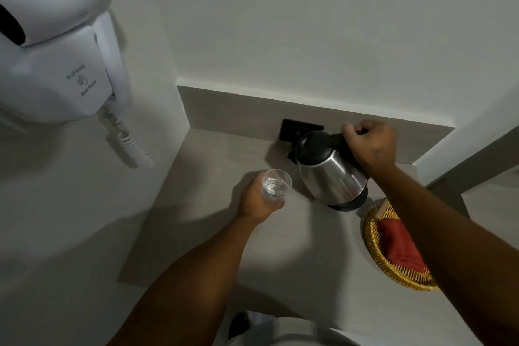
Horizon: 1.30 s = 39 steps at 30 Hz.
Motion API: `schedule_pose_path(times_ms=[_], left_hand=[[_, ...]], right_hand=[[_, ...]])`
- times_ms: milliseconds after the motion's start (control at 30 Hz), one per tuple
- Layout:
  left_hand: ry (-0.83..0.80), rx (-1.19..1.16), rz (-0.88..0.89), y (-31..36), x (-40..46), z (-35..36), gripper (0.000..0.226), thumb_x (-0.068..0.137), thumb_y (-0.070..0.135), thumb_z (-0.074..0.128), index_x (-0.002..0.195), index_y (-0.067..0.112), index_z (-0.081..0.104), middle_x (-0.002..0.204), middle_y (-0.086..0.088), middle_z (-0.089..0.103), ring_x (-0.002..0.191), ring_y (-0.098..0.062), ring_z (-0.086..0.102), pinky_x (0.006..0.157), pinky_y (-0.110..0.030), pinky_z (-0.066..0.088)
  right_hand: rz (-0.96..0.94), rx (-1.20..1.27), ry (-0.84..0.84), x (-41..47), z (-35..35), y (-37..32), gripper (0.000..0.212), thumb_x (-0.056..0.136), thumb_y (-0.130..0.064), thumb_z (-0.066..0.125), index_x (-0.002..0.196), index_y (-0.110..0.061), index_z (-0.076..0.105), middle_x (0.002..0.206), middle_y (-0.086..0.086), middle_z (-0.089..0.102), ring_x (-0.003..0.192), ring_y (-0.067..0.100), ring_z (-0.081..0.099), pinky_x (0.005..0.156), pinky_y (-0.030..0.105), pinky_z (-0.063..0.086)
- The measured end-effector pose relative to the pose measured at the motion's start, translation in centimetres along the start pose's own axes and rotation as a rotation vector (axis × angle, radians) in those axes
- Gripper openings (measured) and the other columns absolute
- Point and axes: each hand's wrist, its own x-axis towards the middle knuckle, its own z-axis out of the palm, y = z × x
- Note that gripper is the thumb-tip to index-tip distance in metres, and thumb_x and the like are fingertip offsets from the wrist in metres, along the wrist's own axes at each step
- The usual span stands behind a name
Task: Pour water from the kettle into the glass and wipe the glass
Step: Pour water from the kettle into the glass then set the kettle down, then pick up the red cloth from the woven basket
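A steel kettle [332,174] with a black lid is held by its handle in my right hand [370,146]. It hangs above the grey counter [202,222], tilted with its top toward the back left. My left hand [257,201] grips a clear glass [276,184] just left of the kettle, upright, with some water in it. A small gap separates glass and kettle. No stream of water is visible between them.
A yellow wicker basket [376,250] with a red cloth [401,244] sits at the right, under my right forearm. A black wall socket [292,129] is behind the kettle. A white wall hair dryer [56,45] with a coiled cord hangs at the upper left.
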Motion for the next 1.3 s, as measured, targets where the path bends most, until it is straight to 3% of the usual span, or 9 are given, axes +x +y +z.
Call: schedule_pose_path(times_ms=[133, 333, 500, 767, 867, 967, 1100, 1167, 1300], left_hand=[[0.021, 0.026, 0.005, -0.1, 0.1, 0.3, 0.081, 0.055, 0.008, 0.097, 0.118, 0.036, 0.055, 0.112, 0.006, 0.067, 0.109, -0.018, 0.065, 0.096, -0.032, 0.053], [0.054, 0.078, 0.031, -0.5, 0.2, 0.4, 0.09, 0.052, 0.011, 0.099, 0.132, 0.021, 0.058, 0.121, 0.0, 0.069, 0.112, -0.019, 0.066, 0.099, -0.036, 0.055], [0.048, 0.102, 0.052, -0.6, 0.2, 0.2, 0.09, 0.052, 0.011, 0.099, 0.131, 0.021, 0.058, 0.122, -0.001, 0.069, 0.112, -0.02, 0.067, 0.098, -0.04, 0.056], [0.059, 0.13, 0.102, -0.3, -0.1, 0.3, 0.089, 0.051, 0.011, 0.098, 0.131, 0.02, 0.059, 0.12, 0.001, 0.069, 0.11, -0.018, 0.067, 0.097, -0.032, 0.055], [-0.011, 0.17, 0.138, 0.4, -0.4, 2.2, 0.088, 0.052, 0.012, 0.098, 0.13, 0.02, 0.059, 0.118, 0.005, 0.067, 0.109, -0.017, 0.066, 0.09, -0.014, 0.051], [-0.007, 0.199, 0.16, 0.1, -0.3, 1.2, 0.086, 0.054, 0.016, 0.098, 0.13, 0.019, 0.059, 0.121, 0.002, 0.068, 0.111, -0.018, 0.066, 0.089, -0.007, 0.047], [-0.014, 0.509, 0.23, -2.5, -0.7, -2.0, 0.099, 0.059, 0.053, 0.089, 0.141, 0.012, 0.051, 0.141, -0.01, 0.058, 0.133, -0.029, 0.053, 0.111, -0.044, 0.043], [-0.029, 0.791, 0.226, -4.6, -1.2, -2.0, 0.11, 0.067, 0.079, 0.061, 0.147, 0.006, 0.044, 0.154, -0.017, 0.045, 0.147, -0.033, 0.036, 0.12, -0.049, 0.029], [0.002, 0.99, 0.285, -6.7, -1.7, -1.4, 0.108, 0.078, 0.085, 0.037, 0.151, 0.006, 0.038, 0.162, -0.016, 0.035, 0.153, -0.031, 0.023, 0.123, -0.05, 0.018]], right_hand=[[0.236, 0.189, 0.124, -0.1, -0.9, 4.2, 0.027, 0.085, -0.033, 0.063, 0.059, -0.024, 0.061, 0.061, 0.006, 0.063, 0.059, 0.026, 0.062, 0.069, 0.051, 0.06], [0.362, 0.324, 0.249, -0.3, -0.9, 8.0, 0.034, 0.09, -0.028, 0.064, 0.057, -0.021, 0.056, 0.057, -0.001, 0.053, 0.053, 0.012, 0.049, 0.061, 0.032, 0.048], [0.411, 0.376, 0.293, -0.2, -1.4, 10.6, 0.033, 0.091, -0.027, 0.064, 0.06, -0.017, 0.059, 0.058, -0.001, 0.051, 0.056, 0.013, 0.049, 0.064, 0.031, 0.048], [0.429, 0.368, 0.277, -1.3, -2.2, 13.1, 0.031, 0.093, -0.029, 0.061, 0.066, -0.013, 0.063, 0.059, 0.002, 0.052, 0.059, 0.016, 0.05, 0.064, 0.033, 0.046], [0.425, 0.37, 0.313, -2.6, -4.0, 15.3, 0.032, 0.093, -0.032, 0.062, 0.067, -0.014, 0.064, 0.061, 0.003, 0.054, 0.059, 0.014, 0.051, 0.063, 0.031, 0.046], [0.388, 0.386, 0.24, -2.5, -3.6, 14.1, 0.037, 0.093, -0.05, 0.058, 0.083, -0.016, 0.068, 0.077, 0.004, 0.063, 0.074, 0.016, 0.059, 0.067, 0.03, 0.049], [0.426, 0.374, 0.228, -6.0, -2.0, 14.3, 0.037, 0.097, -0.06, 0.043, 0.112, -0.029, 0.057, 0.108, -0.001, 0.062, 0.107, 0.02, 0.059, 0.088, 0.037, 0.049], [0.471, 0.172, 0.183, -9.7, -1.9, 16.4, 0.049, 0.098, -0.061, 0.036, 0.127, -0.025, 0.053, 0.129, 0.01, 0.057, 0.123, 0.028, 0.052, 0.1, 0.049, 0.045], [0.542, -0.297, -0.147, -15.8, -1.4, 19.8, 0.07, 0.094, -0.066, 0.04, 0.148, -0.022, 0.036, 0.157, 0.018, 0.03, 0.141, 0.043, 0.028, 0.113, 0.062, 0.019]])
